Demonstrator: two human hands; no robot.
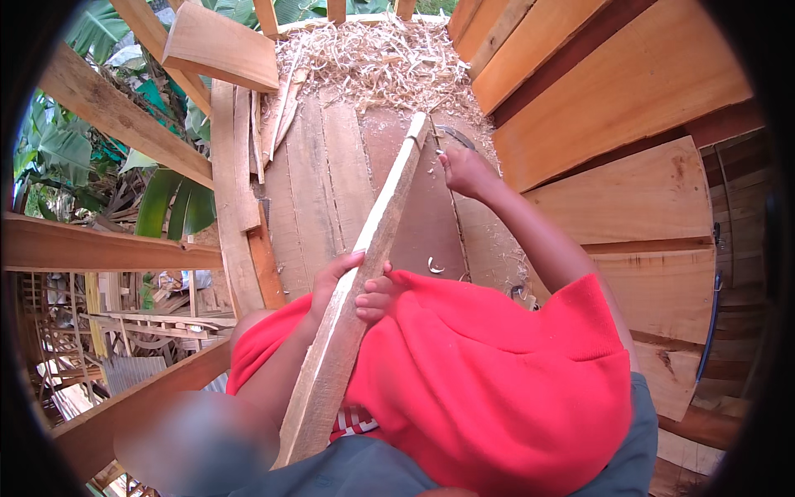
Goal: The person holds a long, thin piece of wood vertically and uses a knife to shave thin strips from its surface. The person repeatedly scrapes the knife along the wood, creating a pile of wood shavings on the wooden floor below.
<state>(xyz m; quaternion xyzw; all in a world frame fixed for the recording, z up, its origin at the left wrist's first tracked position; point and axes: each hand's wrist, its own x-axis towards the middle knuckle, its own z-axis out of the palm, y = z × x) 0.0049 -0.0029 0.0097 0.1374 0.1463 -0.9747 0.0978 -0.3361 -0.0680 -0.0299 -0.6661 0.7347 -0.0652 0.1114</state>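
A long squared length of timber [385, 211] runs from my lap up and away across the floor, pale along its left edge. My left hand [364, 286] is wrapped around it near the middle, thumb on one side and fingers on the other. My right hand [468, 172] is closed just right of the timber's far end. Something small and pale shows at its fingertips, too small to name. Beyond that hand, a dark, curved, blade-like thing [457, 137] is partly visible; I cannot tell whether the hand touches it.
Curled wood shavings [381, 62] lie heaped at the far end of the plank floor [306, 190]. Thin wood strips [281, 120] and a thick block [222, 48] are at the far left. Wide boards [621, 91] form the right side. Open rails [108, 244] border the left, with plants beyond.
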